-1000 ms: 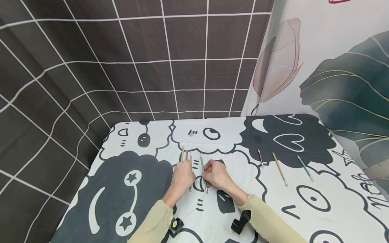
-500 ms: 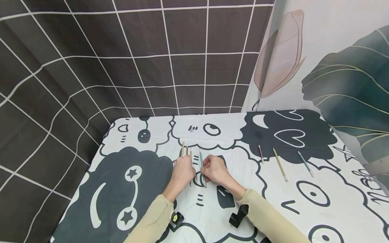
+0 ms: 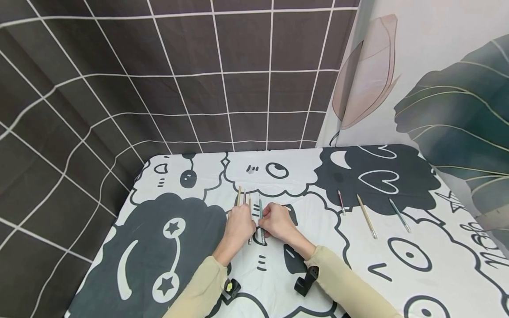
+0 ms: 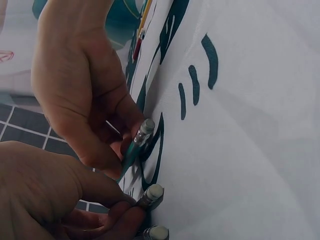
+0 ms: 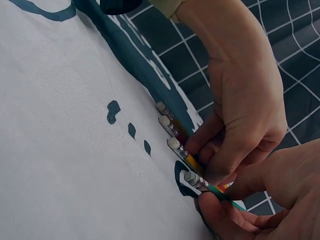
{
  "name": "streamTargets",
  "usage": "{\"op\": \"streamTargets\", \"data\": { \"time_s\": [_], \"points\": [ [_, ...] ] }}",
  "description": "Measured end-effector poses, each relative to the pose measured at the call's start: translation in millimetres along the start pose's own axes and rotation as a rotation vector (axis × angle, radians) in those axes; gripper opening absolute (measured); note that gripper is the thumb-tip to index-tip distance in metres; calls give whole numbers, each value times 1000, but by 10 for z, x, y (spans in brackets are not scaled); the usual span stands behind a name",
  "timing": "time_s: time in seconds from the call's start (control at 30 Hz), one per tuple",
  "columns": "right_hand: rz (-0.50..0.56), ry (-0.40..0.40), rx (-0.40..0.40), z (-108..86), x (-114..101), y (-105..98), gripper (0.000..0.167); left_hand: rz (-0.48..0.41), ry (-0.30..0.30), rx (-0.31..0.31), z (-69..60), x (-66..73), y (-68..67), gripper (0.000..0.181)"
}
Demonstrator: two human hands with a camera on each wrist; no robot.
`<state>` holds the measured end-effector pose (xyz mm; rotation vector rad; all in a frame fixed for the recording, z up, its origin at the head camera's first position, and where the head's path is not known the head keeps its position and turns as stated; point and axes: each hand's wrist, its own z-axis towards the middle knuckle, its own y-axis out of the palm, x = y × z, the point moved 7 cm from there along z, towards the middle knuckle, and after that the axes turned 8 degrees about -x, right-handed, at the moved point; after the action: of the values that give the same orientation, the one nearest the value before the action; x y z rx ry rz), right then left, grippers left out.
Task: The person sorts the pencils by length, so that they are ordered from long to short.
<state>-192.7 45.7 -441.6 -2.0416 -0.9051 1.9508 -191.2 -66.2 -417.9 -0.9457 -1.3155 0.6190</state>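
Note:
My left hand [image 3: 238,226] pinches a yellow pencil [image 5: 190,161] low over the cloth, its eraser end towards me. A red pencil [image 5: 172,129] and another yellow pencil [image 3: 239,195] lie alongside, partly hidden by that hand; whether its fingers hold them too I cannot tell. Between thumb and fingers of my right hand [image 3: 277,222] is a green pencil [image 3: 260,208], just right of the yellow one and nearly parallel to it. In the left wrist view the green pencil's eraser end [image 4: 146,126] sticks out from the right-hand fingers, apart from the left hand's pencil.
Farther right on the patterned cloth [image 3: 318,274] lie a short red pencil [image 3: 341,202], a yellow pencil [image 3: 366,216] and a green pencil [image 3: 399,215], spaced apart. A dark grid curtain [image 3: 246,92] hangs behind the far edge.
My right hand has shifted left with the green pencil, narrowing the gap to the other pencils. The left hand keeps its place beside them. The head view has tilted slightly.

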Motion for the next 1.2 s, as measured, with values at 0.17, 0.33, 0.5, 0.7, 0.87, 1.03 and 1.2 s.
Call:
{"op": "streamTargets", "data": {
  "time_s": [0.17,0.33,0.5,0.7,0.87,1.03,1.2],
  "points": [
    [-33,1,1,34,-23,23,11,23,5,4,3,1,-3,10],
    [-68,14,7,50,-23,37,11,43,11,8,2,0,-5,13],
    [-88,18,6,61,-26,41,11,50,7,8,-4,-4,-4,18],
    [-116,23,-2,67,-29,61,11,61,-4,1,-3,-16,7,23],
    [-120,3,-16,68,-51,71,12,59,-1,7,-4,-28,8,24],
    [-117,-7,-17,71,-72,63,11,61,-4,12,-2,-31,3,24],
    [-93,-12,-25,78,-79,67,12,55,-12,7,4,-37,0,24]
  ]
}}
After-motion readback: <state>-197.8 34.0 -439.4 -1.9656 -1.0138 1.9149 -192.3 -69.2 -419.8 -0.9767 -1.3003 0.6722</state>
